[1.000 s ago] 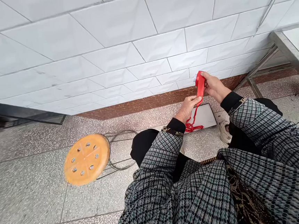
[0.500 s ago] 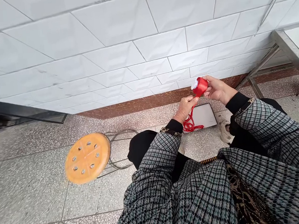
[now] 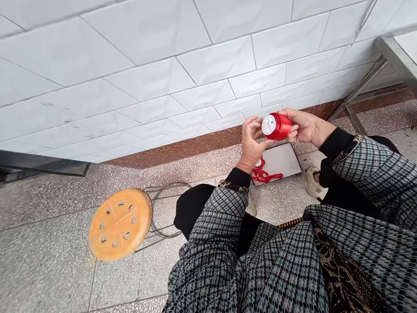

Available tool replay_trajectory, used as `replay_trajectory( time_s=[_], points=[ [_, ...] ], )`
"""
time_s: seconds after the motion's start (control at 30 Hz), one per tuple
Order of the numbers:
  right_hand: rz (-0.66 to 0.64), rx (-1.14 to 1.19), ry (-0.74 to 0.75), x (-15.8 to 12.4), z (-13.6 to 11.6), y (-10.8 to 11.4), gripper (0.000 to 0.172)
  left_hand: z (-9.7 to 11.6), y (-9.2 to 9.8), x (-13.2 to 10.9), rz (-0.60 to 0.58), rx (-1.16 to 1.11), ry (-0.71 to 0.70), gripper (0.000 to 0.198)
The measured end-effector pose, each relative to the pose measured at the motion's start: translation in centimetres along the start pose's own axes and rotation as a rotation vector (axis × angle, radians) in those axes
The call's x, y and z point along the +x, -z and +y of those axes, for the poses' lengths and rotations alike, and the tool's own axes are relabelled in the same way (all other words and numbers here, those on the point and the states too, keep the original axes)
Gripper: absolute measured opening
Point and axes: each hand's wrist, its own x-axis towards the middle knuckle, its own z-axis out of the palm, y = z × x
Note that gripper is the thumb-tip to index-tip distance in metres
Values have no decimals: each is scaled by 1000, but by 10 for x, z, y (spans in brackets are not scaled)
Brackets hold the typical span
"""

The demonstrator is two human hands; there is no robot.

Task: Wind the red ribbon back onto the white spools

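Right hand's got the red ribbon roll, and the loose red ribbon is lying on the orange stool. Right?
One error: the loose red ribbon isn't on the orange stool. The head view shows it on the dark-edged white panel. The right hand does hold the red ribbon roll.

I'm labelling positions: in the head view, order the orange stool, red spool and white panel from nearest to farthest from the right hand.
1. Red spool: held in the right hand.
2. White panel: on the floor, below the hands.
3. Orange stool: off to the person's left.
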Motion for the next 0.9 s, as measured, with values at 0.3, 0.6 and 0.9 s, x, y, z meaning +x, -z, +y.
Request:
replay_trajectory(
  time_s=[0.3, 0.6, 0.9],
  points=[
    [-6, 13, -64, -3, 7, 0, 21, 26, 17, 11, -342, 115, -162, 81],
    [-79, -76, 271, 2, 25, 2, 24, 7, -2, 9, -28, -111, 38, 78],
    [57, -153, 429, 23, 44, -2, 27, -7, -23, -2, 72, -254, 175, 78]
  ],
)
